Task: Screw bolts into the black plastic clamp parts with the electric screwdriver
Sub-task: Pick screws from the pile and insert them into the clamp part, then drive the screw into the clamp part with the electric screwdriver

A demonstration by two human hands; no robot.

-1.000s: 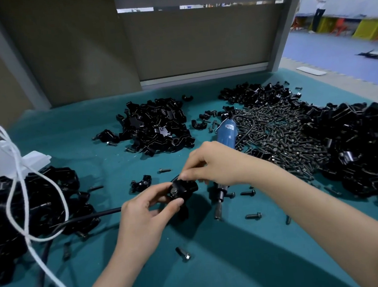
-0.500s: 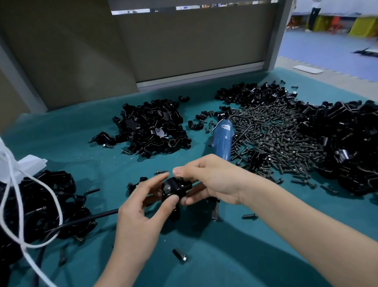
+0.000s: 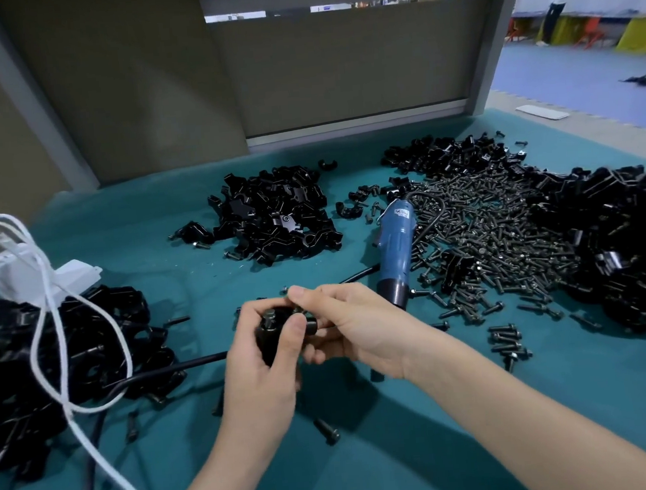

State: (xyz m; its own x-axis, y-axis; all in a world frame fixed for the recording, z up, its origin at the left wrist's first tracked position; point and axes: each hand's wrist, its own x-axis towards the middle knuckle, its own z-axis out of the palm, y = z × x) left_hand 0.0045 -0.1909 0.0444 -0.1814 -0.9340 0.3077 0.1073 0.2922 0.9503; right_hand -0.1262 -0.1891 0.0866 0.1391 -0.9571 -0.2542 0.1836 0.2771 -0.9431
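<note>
A black plastic clamp part (image 3: pixel 278 331) is held above the teal table, between both hands. My left hand (image 3: pixel 259 360) grips it from below and the left, thumb on its near side. My right hand (image 3: pixel 343 326) pinches its top and right side with thumb and fingers. A bolt head shows on top of the clamp. The blue electric screwdriver (image 3: pixel 395 248) lies on the table just behind my right hand, untouched, tip pointing toward me and hidden by the hand. A large pile of loose bolts (image 3: pixel 495 239) spreads to the right of it.
Heaps of black clamp parts lie at the back centre (image 3: pixel 277 221), far right (image 3: pixel 623 244) and left (image 3: pixel 52 366). A white cord (image 3: pixel 49 328) and a white box (image 3: pixel 34 273) sit at the left. A black cable (image 3: pixel 161 373) crosses the cloth. Stray bolts (image 3: pixel 326 432) lie near me.
Both hands have lifted the clamp slightly and drawn closer around it. My left hand now wraps it more fully. The screwdriver has not moved.
</note>
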